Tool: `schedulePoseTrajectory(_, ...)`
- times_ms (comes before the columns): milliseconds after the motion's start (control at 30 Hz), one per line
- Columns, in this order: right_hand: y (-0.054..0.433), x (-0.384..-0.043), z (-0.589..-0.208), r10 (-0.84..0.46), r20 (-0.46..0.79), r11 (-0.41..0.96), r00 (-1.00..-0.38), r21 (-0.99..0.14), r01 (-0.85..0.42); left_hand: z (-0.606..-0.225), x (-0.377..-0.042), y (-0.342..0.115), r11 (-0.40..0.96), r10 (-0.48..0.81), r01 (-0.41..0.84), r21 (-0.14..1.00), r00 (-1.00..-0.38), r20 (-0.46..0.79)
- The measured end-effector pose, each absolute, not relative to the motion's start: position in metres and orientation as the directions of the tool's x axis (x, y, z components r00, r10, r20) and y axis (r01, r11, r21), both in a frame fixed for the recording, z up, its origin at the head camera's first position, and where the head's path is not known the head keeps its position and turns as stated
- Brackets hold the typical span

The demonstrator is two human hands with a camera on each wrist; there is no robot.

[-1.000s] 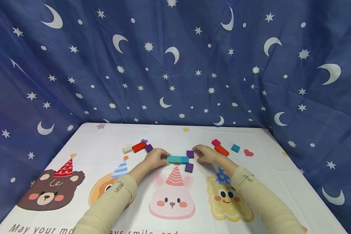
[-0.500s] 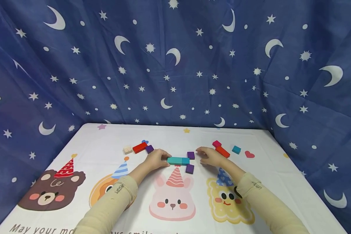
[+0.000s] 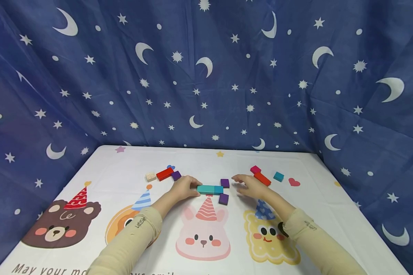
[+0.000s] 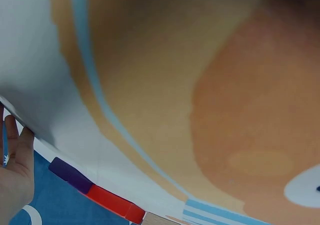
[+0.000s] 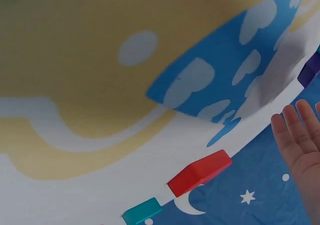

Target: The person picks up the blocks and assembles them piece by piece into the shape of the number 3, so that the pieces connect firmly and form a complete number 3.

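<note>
A long teal block (image 3: 205, 190) and a shorter blue block (image 3: 218, 190) lie end to end in the middle of the table. My left hand (image 3: 183, 188) pinches the long block's left end between thumb and fingers. Two purple blocks sit at the blue block's right end, a rear one (image 3: 225, 183) and a front one (image 3: 223, 199). To their right, my right hand (image 3: 252, 187) hovers with fingers extended and holds nothing. In the right wrist view its fingers (image 5: 300, 127) look straight, apart from a purple block (image 5: 309, 71).
Behind my left hand lie a beige block (image 3: 150, 176), a red block (image 3: 165, 174) and a purple block (image 3: 176, 175). Beyond my right hand are a pink block (image 3: 255, 169), another red block (image 3: 262, 179) and a small teal block (image 3: 278, 176). A blue curtain (image 3: 206, 95) hangs behind the table.
My right hand has drawn slightly rightward, away from the purple blocks. My left hand stays at the teal block's end. The head view has shifted a little.
</note>
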State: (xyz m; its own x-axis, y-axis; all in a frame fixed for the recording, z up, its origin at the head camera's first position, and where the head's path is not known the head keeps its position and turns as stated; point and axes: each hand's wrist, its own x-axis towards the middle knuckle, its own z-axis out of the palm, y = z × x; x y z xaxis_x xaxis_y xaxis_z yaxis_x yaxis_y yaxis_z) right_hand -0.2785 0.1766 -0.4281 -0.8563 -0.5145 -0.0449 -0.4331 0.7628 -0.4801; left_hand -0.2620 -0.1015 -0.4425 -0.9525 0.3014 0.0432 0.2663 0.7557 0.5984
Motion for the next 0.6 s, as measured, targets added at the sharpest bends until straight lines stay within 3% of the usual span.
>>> schedulePoseTrajectory(600, 0.209, -0.270, -0.418, -0.574, 0.138, 0.714, -0.807, -0.399, -0.575, -0.444, -0.265, -0.103, 0.748, 0.317, 0.280, 0.601, -0.947, 0.047)
